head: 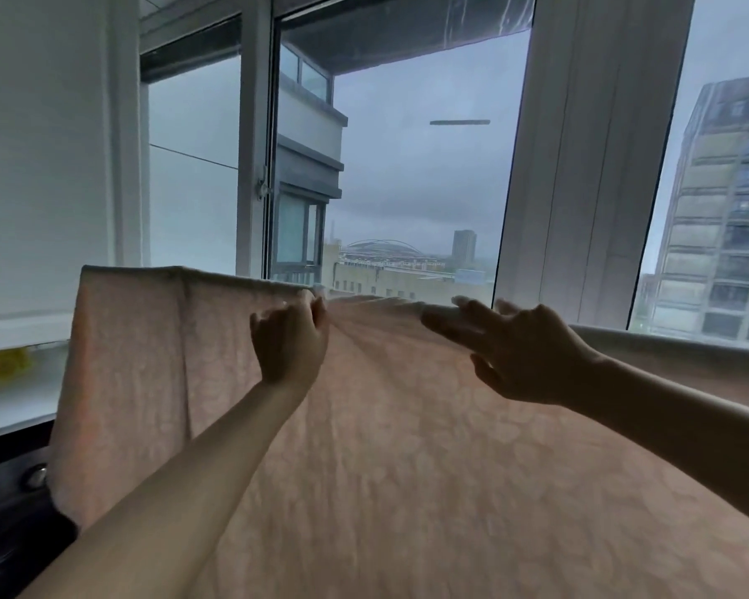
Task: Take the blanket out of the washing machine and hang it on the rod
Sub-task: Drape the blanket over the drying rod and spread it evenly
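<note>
A pale pink patterned blanket (385, 447) fills the lower half of the view, draped over a rod that it hides along its top fold. My left hand (288, 343) pinches the blanket's top edge near the middle, bunching the cloth into radiating creases. My right hand (515, 348) is just to the right with straight, spread fingers lying on the top of the fabric. The blanket's left part hangs down as a flat panel. The washing machine is out of view.
Tall windows (416, 166) with white frames stand right behind the blanket, with high-rise buildings outside. A white sill (14, 408) with something yellow (1, 365) on it runs at the left. A dark surface (9, 512) lies at the lower left.
</note>
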The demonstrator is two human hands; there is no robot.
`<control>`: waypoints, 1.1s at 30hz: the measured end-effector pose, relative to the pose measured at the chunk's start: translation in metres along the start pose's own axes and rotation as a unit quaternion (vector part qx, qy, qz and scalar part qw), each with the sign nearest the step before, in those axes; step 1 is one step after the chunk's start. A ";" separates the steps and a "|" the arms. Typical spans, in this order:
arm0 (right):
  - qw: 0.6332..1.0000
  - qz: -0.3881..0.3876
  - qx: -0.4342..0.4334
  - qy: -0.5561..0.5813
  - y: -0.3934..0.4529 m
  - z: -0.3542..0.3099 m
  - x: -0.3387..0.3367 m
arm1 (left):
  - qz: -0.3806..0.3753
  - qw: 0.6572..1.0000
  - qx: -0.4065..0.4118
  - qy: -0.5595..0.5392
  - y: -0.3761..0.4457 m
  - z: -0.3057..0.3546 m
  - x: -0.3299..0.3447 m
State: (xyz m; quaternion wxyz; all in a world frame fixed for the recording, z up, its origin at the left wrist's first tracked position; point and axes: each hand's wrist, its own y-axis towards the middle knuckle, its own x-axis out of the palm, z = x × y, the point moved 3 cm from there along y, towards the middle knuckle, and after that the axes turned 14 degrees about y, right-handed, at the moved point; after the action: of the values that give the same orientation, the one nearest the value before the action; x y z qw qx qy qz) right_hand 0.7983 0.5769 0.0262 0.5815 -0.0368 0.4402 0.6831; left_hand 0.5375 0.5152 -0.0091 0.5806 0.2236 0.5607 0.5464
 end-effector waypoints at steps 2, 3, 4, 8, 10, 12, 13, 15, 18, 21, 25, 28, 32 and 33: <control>1.000 0.005 -0.012 0.002 0.004 -0.004 0.001 | -0.035 0.999 0.002 0.014 0.004 -0.003 0.004; 1.000 0.000 -0.017 0.003 0.006 -0.006 0.003 | -0.075 0.997 0.009 0.014 0.001 -0.002 0.009; 1.000 -0.007 -0.020 0.003 0.007 -0.008 0.006 | -0.106 0.994 0.012 0.007 -0.004 -0.001 0.012; 1.000 -0.013 -0.013 -0.002 0.016 -0.015 0.015 | -0.107 0.994 0.010 -0.001 -0.013 -0.002 0.015; 1.000 0.015 -0.018 0.015 0.021 -0.017 0.015 | -0.104 0.995 0.007 0.002 -0.013 -0.003 0.015; 0.998 0.047 -0.027 0.036 0.023 -0.016 0.013 | -0.106 0.994 0.002 -0.017 -0.014 -0.003 0.013; 0.997 0.054 -0.031 0.045 0.024 -0.015 0.012 | -0.107 0.994 0.000 -0.031 -0.014 -0.003 0.012; 0.995 0.068 -0.041 0.058 0.025 -0.014 0.011 | -0.105 0.993 -0.002 -0.053 -0.015 -0.001 0.010; 0.992 0.106 -0.056 0.037 0.024 -0.015 0.011 | -0.071 0.994 0.009 -0.079 -0.014 0.003 0.008; 0.990 0.121 -0.075 0.017 0.018 -0.019 0.016 | -0.038 0.996 0.030 -0.073 -0.017 0.002 0.008; 0.984 0.101 -0.148 0.001 0.012 -0.025 0.025 | -0.026 0.997 0.061 -0.036 -0.024 -0.001 0.015; 0.988 0.050 -0.148 0.018 0.025 -0.024 0.019 | -0.021 0.997 0.058 -0.048 -0.021 -0.003 0.017; 0.996 -0.024 -0.087 0.025 0.049 -0.022 0.019 | -0.026 0.996 0.060 -0.056 -0.020 -0.004 0.019; 0.996 -0.039 -0.074 0.019 0.054 -0.021 0.022 | -0.029 0.996 0.059 -0.058 -0.020 -0.005 0.020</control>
State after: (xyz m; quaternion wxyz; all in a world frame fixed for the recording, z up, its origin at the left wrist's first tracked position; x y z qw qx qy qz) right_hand 0.7364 0.5835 0.0311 0.5946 -0.1099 0.3975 0.6902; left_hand 0.5365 0.5251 -0.0360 0.6132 0.2723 0.5635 0.4820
